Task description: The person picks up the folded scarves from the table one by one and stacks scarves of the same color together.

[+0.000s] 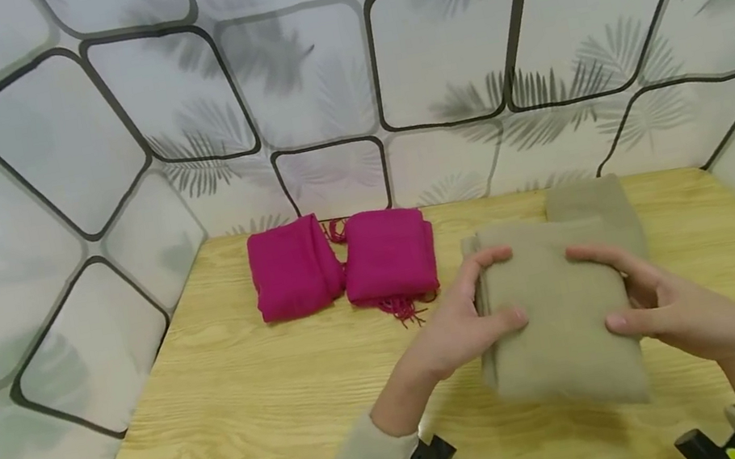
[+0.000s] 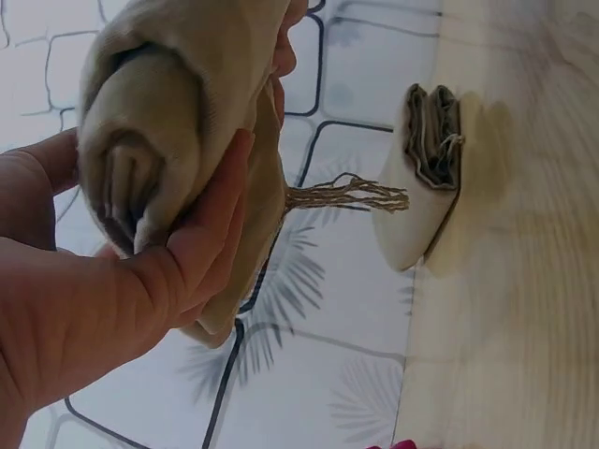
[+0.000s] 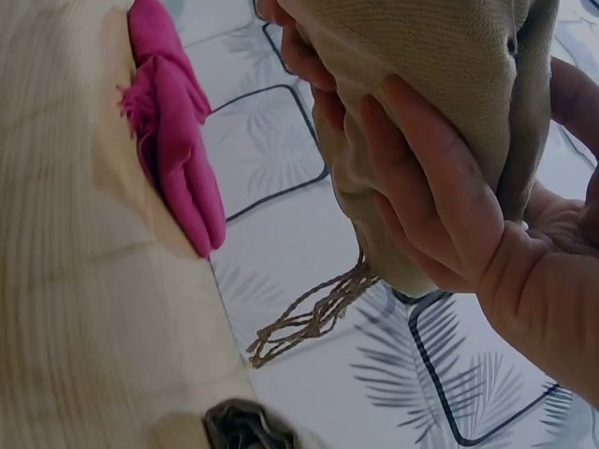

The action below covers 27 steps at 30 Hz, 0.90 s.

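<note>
A folded beige scarf [image 1: 559, 310] is lifted above the table, gripped from both sides. My left hand [image 1: 460, 320] holds its left edge, thumb on the near face and fingers wrapped behind. On the opposite side my right hand [image 1: 683, 305] grips the right edge the same way. The left wrist view shows the scarf's rolled layers [image 2: 140, 178] end-on within the left hand. Twisted tassels [image 3: 318, 313] hang from its underside in the right wrist view. Behind it on the table lies a second folded beige scarf [image 1: 591, 198], partly hidden by the held one.
Two folded magenta scarves, one on the left [image 1: 293, 269] and one with fringe [image 1: 388, 254], lie side by side at the back of the wooden table [image 1: 260, 412]. A patterned cloth wall [image 1: 309, 67] rises directly behind the table's far edge.
</note>
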Tool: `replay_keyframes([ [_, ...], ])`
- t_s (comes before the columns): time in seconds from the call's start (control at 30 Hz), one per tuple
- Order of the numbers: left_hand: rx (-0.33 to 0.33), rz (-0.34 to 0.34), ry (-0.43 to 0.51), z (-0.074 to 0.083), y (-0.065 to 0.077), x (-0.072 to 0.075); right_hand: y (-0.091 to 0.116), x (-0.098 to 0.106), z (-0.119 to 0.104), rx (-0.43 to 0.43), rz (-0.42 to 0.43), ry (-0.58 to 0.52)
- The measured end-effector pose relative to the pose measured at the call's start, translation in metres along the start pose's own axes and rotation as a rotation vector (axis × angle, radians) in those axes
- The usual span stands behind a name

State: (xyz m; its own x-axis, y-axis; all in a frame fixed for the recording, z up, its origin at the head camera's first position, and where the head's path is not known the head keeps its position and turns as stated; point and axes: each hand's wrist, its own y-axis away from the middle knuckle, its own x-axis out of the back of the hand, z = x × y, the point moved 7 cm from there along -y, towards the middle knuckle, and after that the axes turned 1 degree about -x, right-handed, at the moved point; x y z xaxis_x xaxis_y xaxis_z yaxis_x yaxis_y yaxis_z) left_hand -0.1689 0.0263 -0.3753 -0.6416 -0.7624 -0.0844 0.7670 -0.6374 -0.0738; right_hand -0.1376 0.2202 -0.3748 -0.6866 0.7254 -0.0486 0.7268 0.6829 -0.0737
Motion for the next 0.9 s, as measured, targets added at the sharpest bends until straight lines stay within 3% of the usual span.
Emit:
replay_keyframes([
  [0.33, 0.016, -0.015, -0.135, -0.020, -0.011, -0.011, 0.017, 0.013, 0.019, -0.061, 0.016, 0.073],
  [0.6, 0.020, -0.018, -0.320, -0.041, -0.018, -0.020, 0.026, 0.022, 0.039, -0.130, -0.006, -0.011],
  [0.9, 0.114, 0.022, -0.347, -0.055, -0.028, -0.021, 0.021, 0.039, 0.060, -0.251, 0.079, 0.080],
])
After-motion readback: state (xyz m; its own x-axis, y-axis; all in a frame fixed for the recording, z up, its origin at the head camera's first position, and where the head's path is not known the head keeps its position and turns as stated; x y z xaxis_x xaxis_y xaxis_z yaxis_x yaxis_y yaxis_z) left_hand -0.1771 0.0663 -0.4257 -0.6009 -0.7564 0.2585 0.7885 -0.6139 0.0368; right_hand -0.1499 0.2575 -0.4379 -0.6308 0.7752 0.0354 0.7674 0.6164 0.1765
